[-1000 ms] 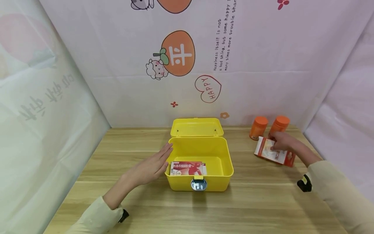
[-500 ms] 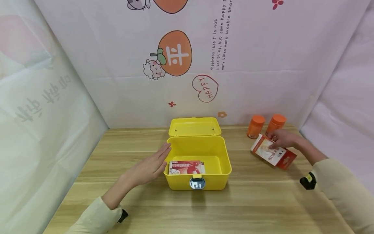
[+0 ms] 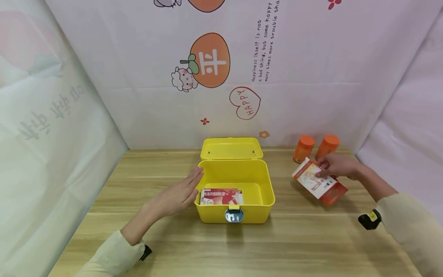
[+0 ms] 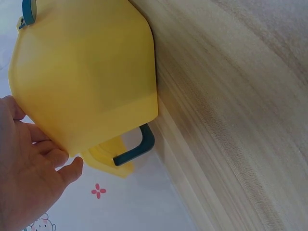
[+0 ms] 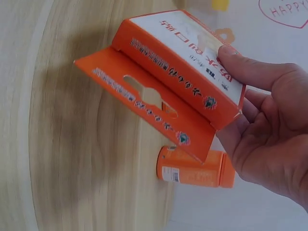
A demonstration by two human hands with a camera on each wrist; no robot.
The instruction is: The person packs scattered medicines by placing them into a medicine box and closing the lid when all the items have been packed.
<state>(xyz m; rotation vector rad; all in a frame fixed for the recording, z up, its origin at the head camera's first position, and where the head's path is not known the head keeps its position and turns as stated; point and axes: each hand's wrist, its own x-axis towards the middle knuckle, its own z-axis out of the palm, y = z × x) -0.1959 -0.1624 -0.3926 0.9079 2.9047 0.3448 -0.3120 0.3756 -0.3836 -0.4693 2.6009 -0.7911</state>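
My right hand [image 3: 339, 166] pinches a red-and-white adhesive bandage box [image 3: 316, 182] between thumb and fingers, tilted above the table at the right. In the right wrist view the bandage box [image 5: 178, 62] shows its orange side and a hang tab with a slot. A yellow storage box [image 3: 256, 215] stands with its lid [image 3: 232, 149] swung back. Inside, at the front left, lies a red-and-white medicine box [image 3: 219, 197]. My left hand [image 3: 176, 196] rests its extended fingers against the storage box's left rim; the left wrist view shows fingertips touching the yellow wall [image 4: 86, 77].
Two orange bottles [image 3: 304, 149] with orange lids stand at the back right, just behind the right hand. A white printed cloth [image 3: 166, 115] hangs behind the wooden table [image 3: 294, 246] and along its sides. A silver latch [image 3: 234, 216] is on the storage box's front.
The right hand has lifted the bandage box off the table and shifted it slightly left and toward me, tilting it. The left hand has stayed at the storage box.
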